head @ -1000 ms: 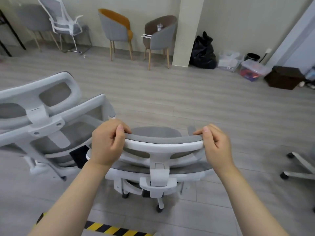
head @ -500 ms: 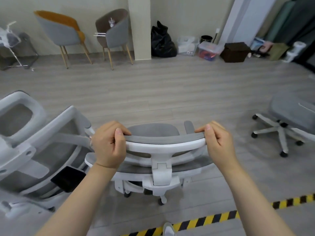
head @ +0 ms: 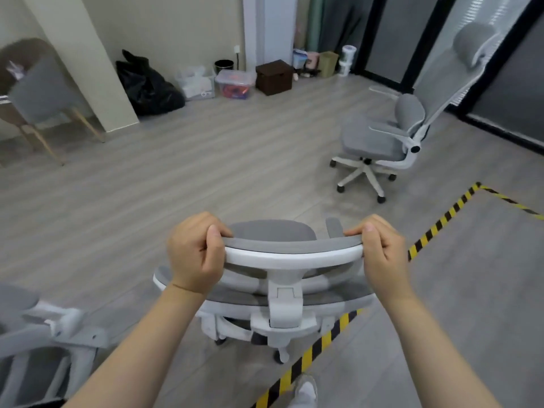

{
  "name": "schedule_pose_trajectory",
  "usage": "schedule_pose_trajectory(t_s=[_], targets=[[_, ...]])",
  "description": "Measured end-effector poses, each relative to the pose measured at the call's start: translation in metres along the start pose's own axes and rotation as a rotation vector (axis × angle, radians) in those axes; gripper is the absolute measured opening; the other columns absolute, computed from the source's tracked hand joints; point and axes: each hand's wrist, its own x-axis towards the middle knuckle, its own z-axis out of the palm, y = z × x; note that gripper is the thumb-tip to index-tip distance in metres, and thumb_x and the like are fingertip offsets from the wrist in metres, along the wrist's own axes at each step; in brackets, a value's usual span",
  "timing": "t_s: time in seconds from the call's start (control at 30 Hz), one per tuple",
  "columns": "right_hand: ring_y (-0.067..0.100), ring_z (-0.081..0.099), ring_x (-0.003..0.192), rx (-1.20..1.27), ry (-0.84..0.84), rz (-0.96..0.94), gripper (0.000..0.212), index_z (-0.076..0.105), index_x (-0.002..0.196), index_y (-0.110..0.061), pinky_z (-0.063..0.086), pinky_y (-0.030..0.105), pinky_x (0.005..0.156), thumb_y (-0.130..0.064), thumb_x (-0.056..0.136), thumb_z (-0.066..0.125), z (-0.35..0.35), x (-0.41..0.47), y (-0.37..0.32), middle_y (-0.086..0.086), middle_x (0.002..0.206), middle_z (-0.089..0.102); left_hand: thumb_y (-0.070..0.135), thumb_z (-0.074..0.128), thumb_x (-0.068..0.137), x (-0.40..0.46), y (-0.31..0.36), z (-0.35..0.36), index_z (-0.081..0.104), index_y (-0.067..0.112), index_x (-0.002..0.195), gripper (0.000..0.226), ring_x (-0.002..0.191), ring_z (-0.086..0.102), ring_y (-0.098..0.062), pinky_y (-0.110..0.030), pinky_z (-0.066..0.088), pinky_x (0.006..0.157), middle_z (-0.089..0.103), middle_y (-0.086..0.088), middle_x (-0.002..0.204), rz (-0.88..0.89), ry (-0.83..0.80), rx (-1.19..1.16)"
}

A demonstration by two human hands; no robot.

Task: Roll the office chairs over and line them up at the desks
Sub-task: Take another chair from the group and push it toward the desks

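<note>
A white-framed office chair with grey mesh stands right in front of me, seen from behind and above. Its headrest (head: 294, 250) runs across the middle of the view. My left hand (head: 195, 253) is closed over the headrest's left end and my right hand (head: 382, 251) over its right end. The chair's castors (head: 281, 356) sit on the floor just past the striped tape. A second grey office chair (head: 379, 136) with a white five-star base stands apart at the right. Part of a third white chair (head: 44, 334) shows at the lower left. No desk is in view.
Yellow-and-black floor tape (head: 426, 240) runs from the bottom middle up to the right. Along the far wall are a black rubbish bag (head: 147, 83), clear plastic boxes (head: 235, 83), a brown box (head: 273, 76) and a pillar (head: 85, 63). A wooden-legged armchair (head: 38, 89) stands at the left. My shoe (head: 306, 390) shows at the bottom.
The view and the held chair have swung to the right: the neighbouring white chair slid off to the lower left, and the grey chair at the right came fully into view. Both hands kept their grip.
</note>
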Motion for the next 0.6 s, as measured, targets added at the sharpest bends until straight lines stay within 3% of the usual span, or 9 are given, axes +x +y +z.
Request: schedule_pose_trajectory(t_s=[0.2, 0.4, 0.6], targets=[[0.028, 0.049, 0.064, -0.092, 0.245, 0.004, 0.044, 0.059, 0.062, 0.000, 0.039, 0.039, 0.057, -0.019, 0.093, 0.034, -0.080, -0.011, 0.035, 0.016, 0.062, 0.050, 0.010, 0.033, 0.088, 0.021, 0.039, 0.093, 0.060, 0.002, 0.058, 0.041, 0.056, 0.054, -0.026, -0.043, 0.040, 0.055, 0.058, -0.004, 0.060, 0.070, -0.133, -0.182], [0.024, 0.049, 0.061, -0.152, 0.479, 0.007, 0.045, 0.059, 0.060, 0.000, 0.038, 0.030, 0.058, -0.018, 0.092, 0.033, -0.165, -0.015, 0.073, 0.015, 0.060, 0.051, 0.010, 0.034, 0.089, 0.038, 0.091, 0.195, 0.062, 0.004, 0.060, 0.041, 0.058, 0.055, -0.023, -0.041, 0.041, 0.056, 0.059, -0.002, 0.061, 0.150, -0.273, -0.333], [0.026, 0.049, 0.061, -0.225, 0.682, 0.048, 0.043, 0.058, 0.060, -0.002, 0.037, 0.033, 0.056, -0.016, 0.092, 0.033, -0.252, -0.015, 0.109, 0.013, 0.061, 0.050, 0.012, 0.034, 0.091, 0.046, 0.152, 0.301, 0.062, 0.004, 0.063, 0.041, 0.061, 0.053, -0.020, -0.034, 0.041, 0.061, 0.057, -0.002, 0.063, 0.192, -0.388, -0.446]])
